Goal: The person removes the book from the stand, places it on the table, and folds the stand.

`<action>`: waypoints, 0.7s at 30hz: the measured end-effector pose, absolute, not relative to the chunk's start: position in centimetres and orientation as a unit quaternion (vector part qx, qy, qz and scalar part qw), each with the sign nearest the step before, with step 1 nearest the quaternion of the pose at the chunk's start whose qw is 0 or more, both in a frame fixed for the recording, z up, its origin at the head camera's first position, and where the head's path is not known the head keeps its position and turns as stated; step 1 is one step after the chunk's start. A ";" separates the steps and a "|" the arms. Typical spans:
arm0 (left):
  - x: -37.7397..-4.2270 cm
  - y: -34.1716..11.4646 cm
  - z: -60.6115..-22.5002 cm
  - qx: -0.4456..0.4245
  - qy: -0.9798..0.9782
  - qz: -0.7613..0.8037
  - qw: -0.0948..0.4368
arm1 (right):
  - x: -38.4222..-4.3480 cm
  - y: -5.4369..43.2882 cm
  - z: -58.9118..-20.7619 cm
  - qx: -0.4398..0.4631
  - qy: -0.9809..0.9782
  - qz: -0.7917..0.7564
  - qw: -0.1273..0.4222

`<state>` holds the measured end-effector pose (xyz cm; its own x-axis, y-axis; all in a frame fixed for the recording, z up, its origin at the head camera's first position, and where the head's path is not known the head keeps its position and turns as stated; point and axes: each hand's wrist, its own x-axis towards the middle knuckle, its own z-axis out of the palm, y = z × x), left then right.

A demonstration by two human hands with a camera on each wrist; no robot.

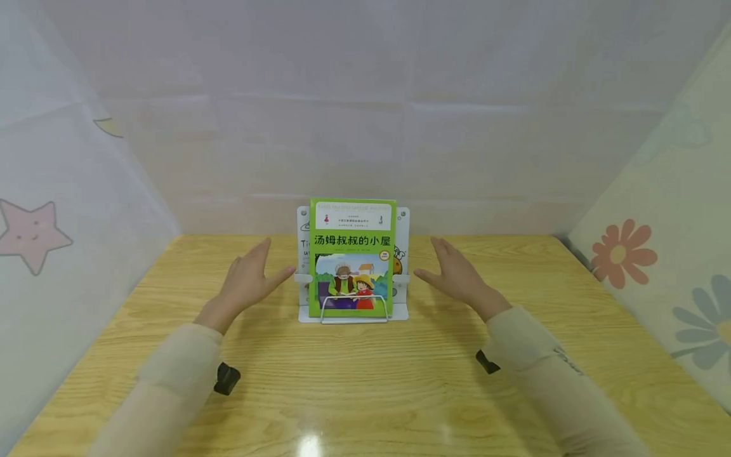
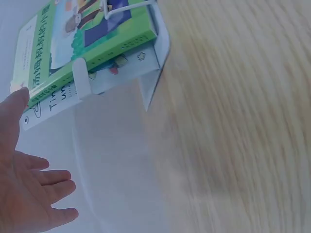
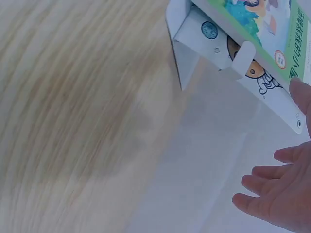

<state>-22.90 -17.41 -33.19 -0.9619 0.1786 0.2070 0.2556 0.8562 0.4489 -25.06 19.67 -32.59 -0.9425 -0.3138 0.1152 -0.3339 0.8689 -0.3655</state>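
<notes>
A green picture book (image 1: pixel 354 219) with Chinese lettering stands upright on a white book stand (image 1: pixel 403 228), facing me. The stand's wire bar crosses the lower cover, and a white side clip (image 2: pixel 81 77) sits at each edge of the book. My left hand (image 1: pixel 248 279) is just left of the stand, fingers extended, thumb pointing toward the clip. On the other side my right hand (image 1: pixel 457 270) mirrors it, with straight fingers and thumb toward the right clip. Both palms (image 3: pixel 286 194) hold nothing. Cartoon drawings show on the stand's back plate behind the book.
The stand rests on a wood-grain table (image 1: pixel 342 393) near its far edge. Pale cloth (image 1: pixel 365 127) hangs behind and at both sides, printed with a star (image 1: pixel 34 236) and flowers (image 1: pixel 622 254). Dark straps (image 1: pixel 227 379) hang below both sleeves.
</notes>
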 end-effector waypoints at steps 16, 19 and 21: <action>-23.5 -14.9 -32.8 -0.089 -0.910 -0.383 0.133 | -25.5 16.1 -31.1 0.141 -0.933 0.318 0.097; -23.6 -14.2 -32.9 -0.086 -0.887 -0.429 0.148 | -25.6 15.4 -31.4 0.135 -0.916 0.359 0.116; -23.7 -13.7 -33.0 -0.081 -0.873 -0.458 0.149 | -25.6 15.0 -31.7 0.126 -0.904 0.389 0.122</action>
<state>-23.68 -13.68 -33.01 -0.9428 0.0043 0.3333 0.2769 0.5668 0.7760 -25.57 14.97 -31.66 -0.9385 -0.1339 0.3182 -0.3231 0.6655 -0.6729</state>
